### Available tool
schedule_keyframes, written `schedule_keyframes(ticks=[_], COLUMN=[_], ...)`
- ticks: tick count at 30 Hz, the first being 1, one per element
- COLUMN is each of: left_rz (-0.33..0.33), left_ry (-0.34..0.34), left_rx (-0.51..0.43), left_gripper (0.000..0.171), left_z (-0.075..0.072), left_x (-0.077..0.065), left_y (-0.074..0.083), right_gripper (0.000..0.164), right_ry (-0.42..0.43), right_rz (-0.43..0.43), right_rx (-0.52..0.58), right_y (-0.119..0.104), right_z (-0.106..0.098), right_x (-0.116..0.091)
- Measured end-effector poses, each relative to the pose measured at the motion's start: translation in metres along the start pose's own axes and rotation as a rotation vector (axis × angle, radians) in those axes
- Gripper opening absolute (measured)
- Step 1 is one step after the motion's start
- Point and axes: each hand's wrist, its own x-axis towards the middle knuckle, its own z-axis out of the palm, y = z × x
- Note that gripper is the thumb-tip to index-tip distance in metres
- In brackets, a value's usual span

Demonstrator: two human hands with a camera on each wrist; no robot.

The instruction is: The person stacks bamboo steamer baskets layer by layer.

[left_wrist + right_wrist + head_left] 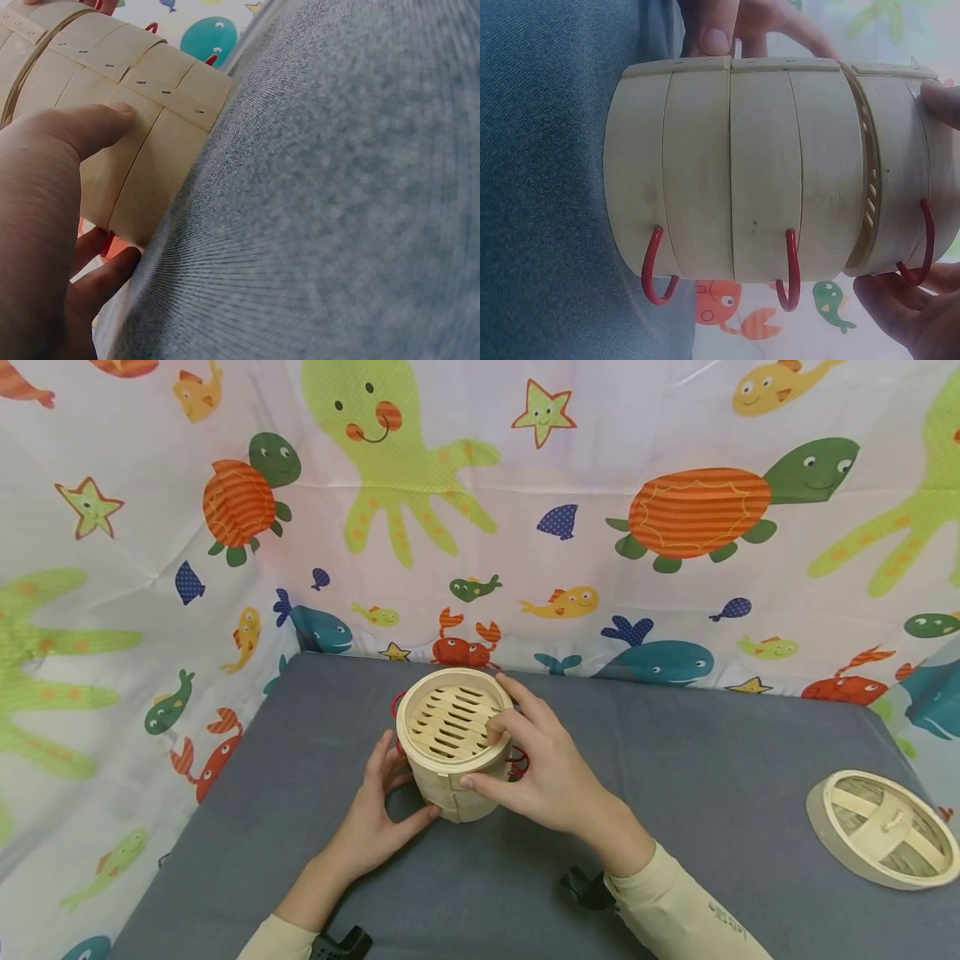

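Note:
A stack of three round bamboo steamer baskets stands on the grey cloth, with red loops on its sides. My left hand (367, 831) holds the lower part, thumb on the near wall and fingers around the far left side. In the left wrist view that thumb lies against the bottom basket (161, 157). My right hand (551, 768) grips the top basket (442, 727), which has a slatted base, by its right rim and wall. The right wrist view shows a narrow, uneven gap between the top basket and the middle basket (829, 150).
A round bamboo lid (885, 831) with crossed strips lies at the right side of the grey cloth (675, 777). A sea-animal printed curtain (585, 452) rises behind the table and along its left side. Black wrist mounts (588, 889) sit under both forearms.

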Motion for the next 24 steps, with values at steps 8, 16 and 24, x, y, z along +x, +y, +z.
schedule_keyframes(ticks=[8,16,24], left_rz=[-0.017,-0.012,-0.015], left_ry=[0.002,-0.001,-0.010], left_rx=[0.011,0.012,0.023], left_gripper=[0.119,0.118,0.118], left_z=[0.0004,0.0009,0.0005], left_x=[-0.0015,-0.0014,-0.0016], left_y=[-0.0002,-0.0005,-0.0021], right_gripper=[0.046,0.046,0.046], right_ry=[-0.012,-0.015,-0.025], right_rz=[-0.013,-0.013,-0.006], right_rx=[-0.002,0.000,-0.003], right_y=[-0.0007,-0.0006,0.0015], right_z=[0.0011,0.0011,0.0017], right_x=[0.0007,0.0003,-0.0005])
